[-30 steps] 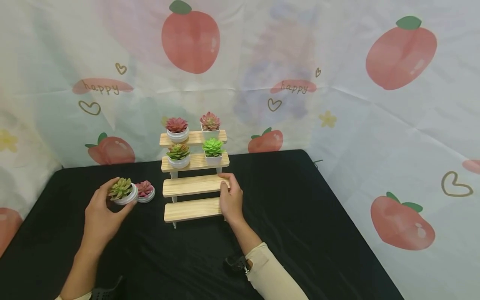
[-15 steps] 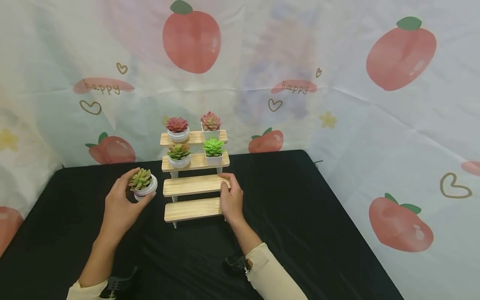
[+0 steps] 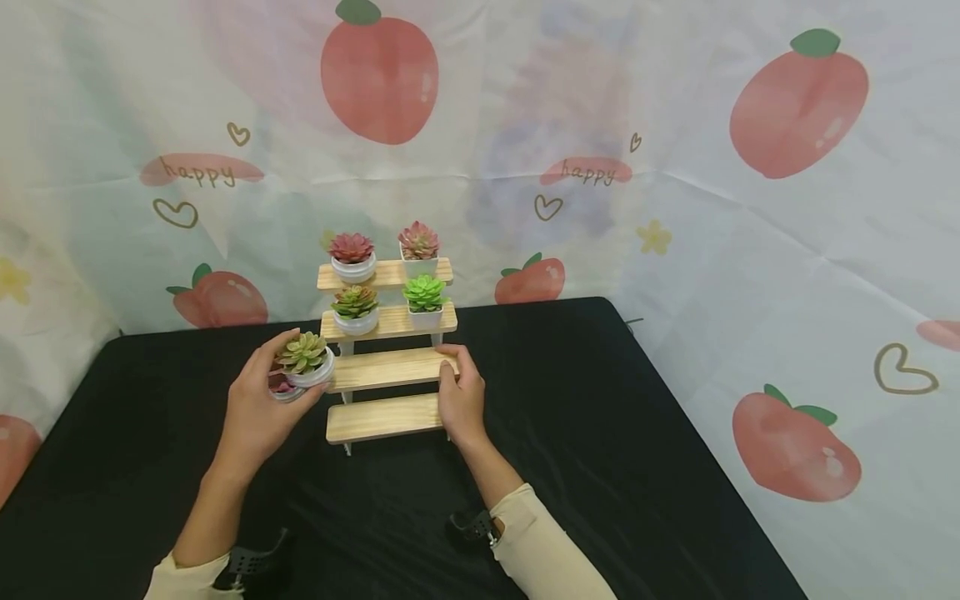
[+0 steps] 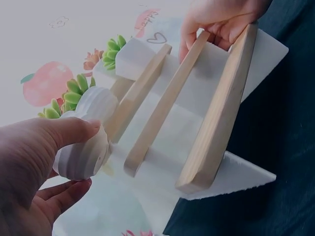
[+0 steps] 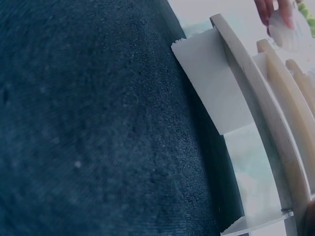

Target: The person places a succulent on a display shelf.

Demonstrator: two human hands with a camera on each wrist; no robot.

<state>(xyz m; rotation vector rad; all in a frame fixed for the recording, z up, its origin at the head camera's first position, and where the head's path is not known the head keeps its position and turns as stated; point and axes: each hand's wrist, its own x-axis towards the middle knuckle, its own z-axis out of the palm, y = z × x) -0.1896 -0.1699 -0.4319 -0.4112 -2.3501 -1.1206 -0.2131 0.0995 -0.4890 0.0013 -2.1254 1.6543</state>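
Observation:
My left hand (image 3: 257, 415) holds a yellow-green succulent (image 3: 303, 355) in a round white pot between thumb and fingers, at the left end of the third tier of a wooden stepped plant stand (image 3: 386, 371). In the left wrist view the white pot (image 4: 81, 158) is tilted, its base toward the camera. I cannot tell whether it touches the board. My right hand (image 3: 462, 400) grips the stand's right end around the two lower tiers. A pink succulent (image 3: 283, 388) in a white pot stands on the table, partly hidden behind the held pot and my left hand.
On the top tier stand a red succulent (image 3: 352, 255) and a pink succulent (image 3: 419, 247). The second tier bears a reddish-green succulent (image 3: 356, 308) and a bright green succulent (image 3: 425, 299). Black cloth (image 3: 585, 417) covers the table; a printed curtain (image 3: 480, 100) hangs behind.
My left hand has carried the yellow-green succulent rightward, past the pink one on the table, to the stand's left side. My right hand has stayed on the stand.

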